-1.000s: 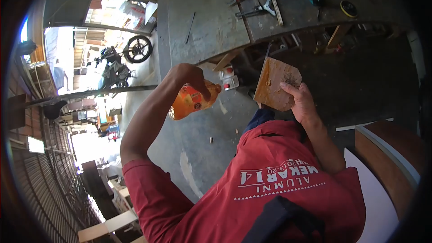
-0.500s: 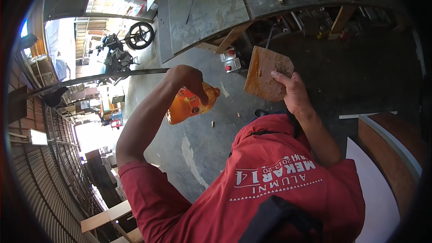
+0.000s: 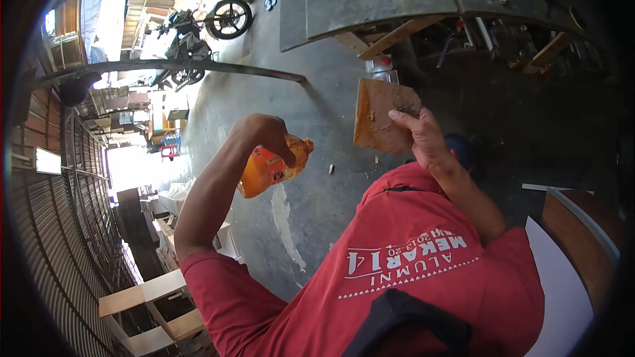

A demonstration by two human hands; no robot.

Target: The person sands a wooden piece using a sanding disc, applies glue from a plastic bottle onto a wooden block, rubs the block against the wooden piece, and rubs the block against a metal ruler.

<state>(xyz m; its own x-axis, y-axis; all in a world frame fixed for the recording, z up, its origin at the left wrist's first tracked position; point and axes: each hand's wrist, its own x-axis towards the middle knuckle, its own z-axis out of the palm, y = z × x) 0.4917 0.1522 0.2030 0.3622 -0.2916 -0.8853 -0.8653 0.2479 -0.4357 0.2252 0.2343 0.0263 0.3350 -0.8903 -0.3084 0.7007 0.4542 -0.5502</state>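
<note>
On my screen the left grip (image 3: 266, 131) is closed on a see-through orange plastic bottle (image 3: 256, 178) with a red label; it comes over the bottle from above, thumb and fingers along the upper half, near the neck. The bottle tilts, its neck toward the upper right and its base toward the lower left, clear of the floor. I cannot tell whether the orange is the plastic itself or what is inside.

The right grip (image 3: 428, 140) is closed on a flat, pale brown board (image 3: 378, 114), streaked orange-brown down its left edge and crusted with dark crumbs near the thumb. The thumb presses the face turned to me, at the board's right side; the fingers behind I cannot make out. The board sits to the left of this grip, raised above the floor, and the bottle's neck points its way with a gap between the two.

Both grips are out in front of the dark red shirt (image 3: 417, 251) with white lettering. Beyond the board I have the grey, scuffed worktop (image 3: 377, 0), with a wooden brace (image 3: 405, 36) beneath it. A dark motorcycle (image 3: 188, 47) stands off to the left, well apart from the bottle, and a few small, pale scraps (image 3: 331, 169) lie on the grey concrete floor (image 3: 291, 109).
</note>
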